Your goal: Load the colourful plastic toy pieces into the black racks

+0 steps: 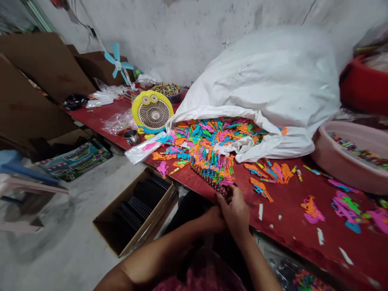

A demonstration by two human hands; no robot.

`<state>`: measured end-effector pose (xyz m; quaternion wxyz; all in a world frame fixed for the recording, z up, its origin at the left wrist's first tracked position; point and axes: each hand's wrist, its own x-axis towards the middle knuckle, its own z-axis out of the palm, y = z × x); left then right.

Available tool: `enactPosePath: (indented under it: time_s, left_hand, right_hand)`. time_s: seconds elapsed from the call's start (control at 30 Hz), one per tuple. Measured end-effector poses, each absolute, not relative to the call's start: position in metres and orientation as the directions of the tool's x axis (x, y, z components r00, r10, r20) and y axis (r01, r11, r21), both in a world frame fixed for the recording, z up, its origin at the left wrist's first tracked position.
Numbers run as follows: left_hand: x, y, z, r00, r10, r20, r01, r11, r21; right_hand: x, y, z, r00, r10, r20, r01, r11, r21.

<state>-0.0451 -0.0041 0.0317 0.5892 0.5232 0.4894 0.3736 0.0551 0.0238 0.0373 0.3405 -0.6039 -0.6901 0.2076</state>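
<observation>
Rack [212, 183] of toys [210, 161], frame centre: our right hand [236, 210] pinches its end; our left hand [214, 219], we can't tell.

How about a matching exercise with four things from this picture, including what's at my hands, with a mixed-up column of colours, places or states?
Things:
1. Dark openwork rack
2. Fan with two eyes
3. Large sack
4. Open cardboard box

Colours, places or states:
A. White, with colourful plastic pieces at its open mouth
B. Has black pieces inside
C. In contact with the right hand
D. Has a yellow frame

Right pairs: 1-C, 2-D, 3-A, 4-B
</observation>
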Motion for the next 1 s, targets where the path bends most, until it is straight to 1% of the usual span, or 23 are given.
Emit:
enactPosePath:
  time_s: [0.07, 0.1, 0.13, 0.17, 0.2, 0.23, 0.27, 0.3, 0.37, 0.43, 0.53, 0.63, 0.7, 0.77, 0.9, 1.0]
  left_hand:
    - [-0.066, -0.008, 0.047, 0.247, 0.960, -0.135, 0.101, 0.113, 0.988]
    - [-0.077, -0.009, 0.057, 0.215, 0.976, -0.040, 0.174, 0.002, 0.985]
    - [-0.089, -0.008, 0.066, 0.101, 0.992, 0.081, 0.249, -0.104, 0.963]
    - [-0.099, -0.006, 0.075, 0.000, 0.977, 0.214, 0.351, -0.200, 0.915]
    - [-0.109, -0.001, 0.084, -0.102, 0.931, 0.350, 0.484, -0.261, 0.835]
    - [-0.118, 0.006, 0.092, -0.120, 0.887, 0.446, 0.615, -0.287, 0.735]
    - [-0.126, 0.014, 0.098, -0.113, 0.836, 0.536, 0.720, -0.303, 0.625]
    - [-0.132, 0.024, 0.102, -0.050, 0.816, 0.576, 0.790, -0.321, 0.523]
    - [-0.140, 0.045, 0.107, 0.117, 0.806, 0.580, 0.854, -0.379, 0.355]
    - [-0.143, 0.061, 0.108, 0.228, 0.815, 0.533, 0.876, -0.410, 0.252]
    - [-0.137, 0.068, 0.110, 0.260, 0.846, 0.466, 0.909, -0.377, 0.179]
    - [-0.127, 0.060, 0.116, 0.258, 0.867, 0.427, 0.933, -0.338, 0.123]
    - [-0.122, 0.052, 0.119, 0.269, 0.868, 0.416, 0.937, -0.336, 0.094]
    - [-0.121, 0.047, 0.122, 0.271, 0.875, 0.401, 0.940, -0.330, 0.086]
    - [-0.129, 0.048, 0.130, 0.260, 0.908, 0.328, 0.943, -0.311, 0.114]
    - [-0.134, 0.055, 0.141, 0.267, 0.919, 0.289, 0.939, -0.316, 0.137]
  right_hand:
    - [0.059, 0.032, 0.038, -0.047, 0.980, 0.193, 0.707, 0.169, -0.687]
    - [0.060, 0.036, 0.039, -0.046, 0.980, 0.195, 0.712, 0.169, -0.681]
    - [0.061, 0.040, 0.040, -0.045, 0.978, 0.203, 0.721, 0.172, -0.671]
    - [0.062, 0.045, 0.041, -0.043, 0.976, 0.214, 0.734, 0.177, -0.656]
    - [0.063, 0.049, 0.041, -0.044, 0.973, 0.226, 0.747, 0.182, -0.639]
    - [0.064, 0.054, 0.042, -0.046, 0.970, 0.240, 0.757, 0.191, -0.625]
    - [0.065, 0.060, 0.042, -0.047, 0.965, 0.259, 0.760, 0.203, -0.617]
    - [0.067, 0.065, 0.042, -0.048, 0.958, 0.281, 0.758, 0.218, -0.614]
    - [0.071, 0.074, 0.042, -0.050, 0.946, 0.321, 0.745, 0.249, -0.619]
    - [0.074, 0.080, 0.044, -0.038, 0.941, 0.336, 0.735, 0.255, -0.629]
    - [0.072, 0.081, 0.047, -0.018, 0.939, 0.344, 0.698, 0.257, -0.668]
    - [0.068, 0.079, 0.050, 0.013, 0.934, 0.356, 0.569, 0.285, -0.771]
    - [0.066, 0.080, 0.050, 0.050, 0.947, 0.318, 0.455, 0.262, -0.851]
    - [0.067, 0.084, 0.049, 0.048, 0.967, 0.250, 0.384, 0.213, -0.898]
    - [0.068, 0.103, 0.039, -0.047, 0.989, 0.143, 0.327, 0.150, -0.933]
    - [0.065, 0.115, 0.030, -0.088, 0.992, 0.086, 0.215, 0.104, -0.971]
